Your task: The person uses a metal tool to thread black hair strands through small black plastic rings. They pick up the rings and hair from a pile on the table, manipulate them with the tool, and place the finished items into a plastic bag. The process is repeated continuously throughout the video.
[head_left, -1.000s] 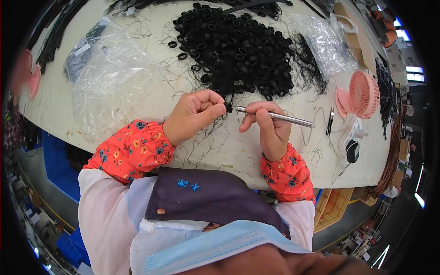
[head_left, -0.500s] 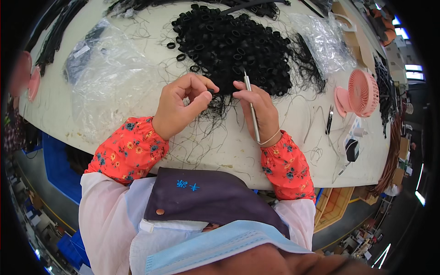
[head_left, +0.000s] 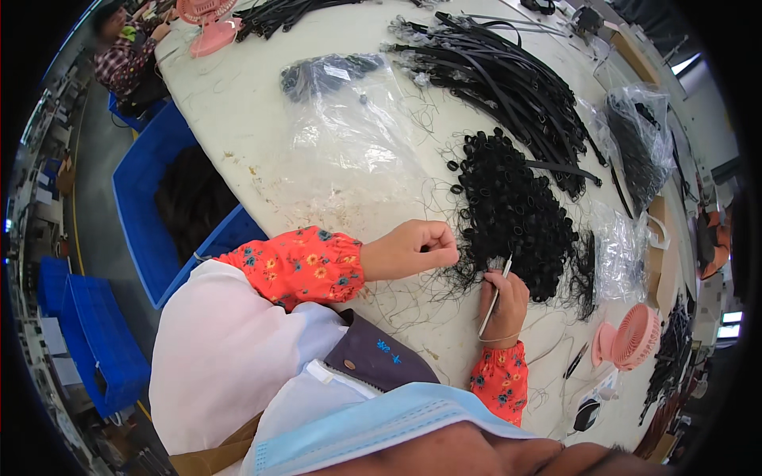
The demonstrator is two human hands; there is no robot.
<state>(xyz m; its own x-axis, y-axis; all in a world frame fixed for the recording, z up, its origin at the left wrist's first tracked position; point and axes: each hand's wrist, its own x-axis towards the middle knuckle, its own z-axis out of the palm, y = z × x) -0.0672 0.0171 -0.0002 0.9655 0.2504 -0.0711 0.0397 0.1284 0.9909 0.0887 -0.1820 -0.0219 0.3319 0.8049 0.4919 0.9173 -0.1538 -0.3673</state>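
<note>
My left hand (head_left: 413, 251) hovers over the white table (head_left: 309, 208) just left of a heap of small black loops (head_left: 516, 208). Its fingers are curled in toward the thumb, and whatever they may hold is hidden. In my right hand (head_left: 509, 308), at the near edge of the heap, lies a slim silver pen-like tool (head_left: 493, 303) with a pointed tip. That tip points away from me, toward the loops. Loose black threads (head_left: 460, 274) spread between my two hands. Both forearms wear red flowered sleeves.
Black straps (head_left: 516, 83) lie behind the heap, and a clear plastic bag (head_left: 349, 131) lies left of them. A pink fan (head_left: 635, 339) stands at right, another (head_left: 213, 33) at far left. Beside the table is a blue bin (head_left: 147, 170); a person (head_left: 127, 67) sits beyond.
The view has swung left, so the heap appears farther right. A small black loop showed at my left fingertips before; now those fingers are curled tighter and it is out of sight.
</note>
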